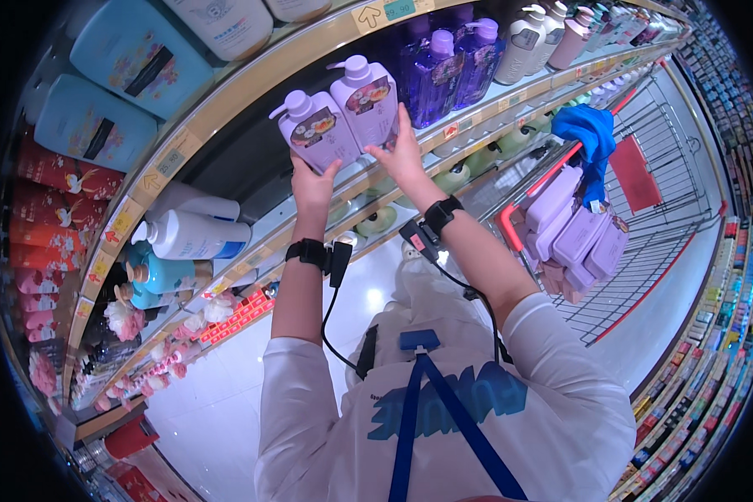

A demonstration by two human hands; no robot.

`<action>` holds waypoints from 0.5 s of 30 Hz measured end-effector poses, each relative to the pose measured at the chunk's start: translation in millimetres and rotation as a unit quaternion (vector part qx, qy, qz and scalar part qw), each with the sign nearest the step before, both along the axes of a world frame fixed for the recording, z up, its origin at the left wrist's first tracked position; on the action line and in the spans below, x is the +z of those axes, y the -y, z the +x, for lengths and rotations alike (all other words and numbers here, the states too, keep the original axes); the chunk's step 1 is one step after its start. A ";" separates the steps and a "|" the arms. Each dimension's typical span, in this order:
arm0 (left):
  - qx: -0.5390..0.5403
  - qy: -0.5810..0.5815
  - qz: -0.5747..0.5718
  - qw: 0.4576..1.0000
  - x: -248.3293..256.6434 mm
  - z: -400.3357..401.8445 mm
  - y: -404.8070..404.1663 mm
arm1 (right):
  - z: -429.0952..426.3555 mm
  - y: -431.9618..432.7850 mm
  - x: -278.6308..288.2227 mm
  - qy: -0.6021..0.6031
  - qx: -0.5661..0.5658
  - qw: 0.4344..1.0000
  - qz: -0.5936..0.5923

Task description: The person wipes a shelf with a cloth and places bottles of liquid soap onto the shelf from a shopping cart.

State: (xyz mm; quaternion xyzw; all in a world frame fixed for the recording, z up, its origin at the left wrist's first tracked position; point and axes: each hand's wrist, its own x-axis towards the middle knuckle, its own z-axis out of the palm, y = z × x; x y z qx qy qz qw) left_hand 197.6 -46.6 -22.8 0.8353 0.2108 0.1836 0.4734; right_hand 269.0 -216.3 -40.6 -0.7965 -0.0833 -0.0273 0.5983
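Two lilac pump bottles stand side by side at the front of the shelf between my hands. My left hand (314, 185) is on the lower outer side of the left lilac pump bottle (320, 135). With thumb and fingers, my right hand (401, 154) grips the outer side of the right lilac pump bottle (367, 100). Just right of them on the same shelf stand dark purple pump bottles (436, 81). A shopping cart (640, 276) at the right holds several lilac bottles (580, 232), with a blue cloth (587, 135) draped over its red handle.
White pump bottles (194, 234) lie towards the left of this shelf, near turquoise bottles (169, 274). Large blue bottles (141, 59) fill the shelf above, behind a price rail (226, 97). Green bottles (376, 219) stand lower down. Further shelving (721, 326) curves along the right.
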 end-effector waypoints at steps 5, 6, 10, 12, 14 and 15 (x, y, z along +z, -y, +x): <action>0.011 0.021 0.040 0.999 -28.5 4.7 -8.0 | 8.3 -11.5 -5.2 -0.035 0.016 0.989 0.146; 0.012 0.029 0.036 0.999 -30.9 6.3 -7.7 | 11.2 -13.3 -9.4 -0.047 0.012 0.984 0.171; -0.006 0.027 0.000 1.000 -20.9 20.4 -5.7 | 21.7 -20.3 -16.9 -0.029 -0.016 0.987 0.155; -0.016 0.019 -0.025 0.999 -16.1 30.6 -8.9 | 33.6 -25.2 -21.8 -0.019 -0.027 0.990 0.137; -0.029 0.026 -0.087 0.995 -10.6 45.1 -4.3 | 48.8 -26.5 -33.9 0.015 -0.047 0.992 0.114; -0.026 0.022 -0.089 0.995 -13.1 47.8 -9.3 | 52.9 -33.2 -33.7 0.011 -0.044 0.993 0.113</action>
